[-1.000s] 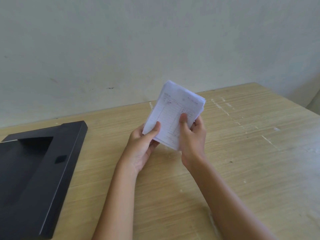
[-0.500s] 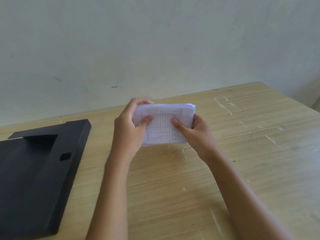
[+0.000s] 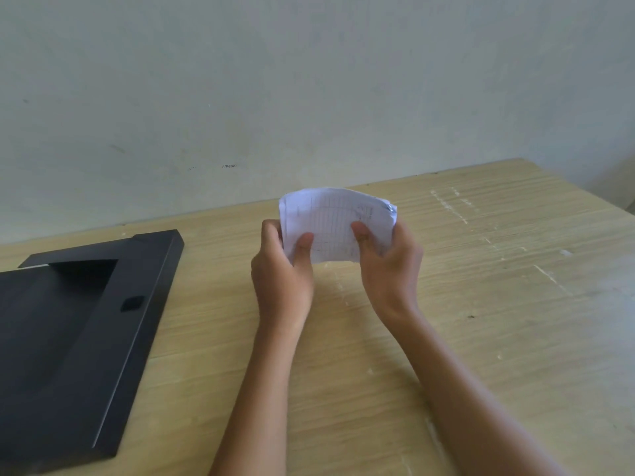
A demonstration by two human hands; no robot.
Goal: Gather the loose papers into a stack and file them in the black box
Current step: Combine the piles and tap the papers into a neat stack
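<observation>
Two bare forearms entering from the bottom edge, rising over a pale wood-grain laminate surface [image 3: 498,286] with scuffed whitish streaks and small dark specks.

Flat matte black rectangular box [image 3: 113,324] lying open at near left on the surface, well apart from the hands; broad rim, small square notch in the right wall, recessed interior dark. Contents of the recess not discernible; only a thin pale sliver at its far left edge.

Left hand [image 3: 281,273] and right hand [image 3: 390,266] raised above the surface, each gripping one side of a small stack of white printed papers [image 3: 335,221]. Stack bowed upward into an arch, printed grid lines on the near sheet, edges at the upper right slightly uneven. Thumbs pressed on the near face, left-hand fingers [image 3: 269,231] curled round the left edge, right-hand fingers hidden behind the sheets. Both grips closed, pinching the stack.

Beyond, plain off-white plastered wall [image 3: 309,80] with faint marks.
</observation>
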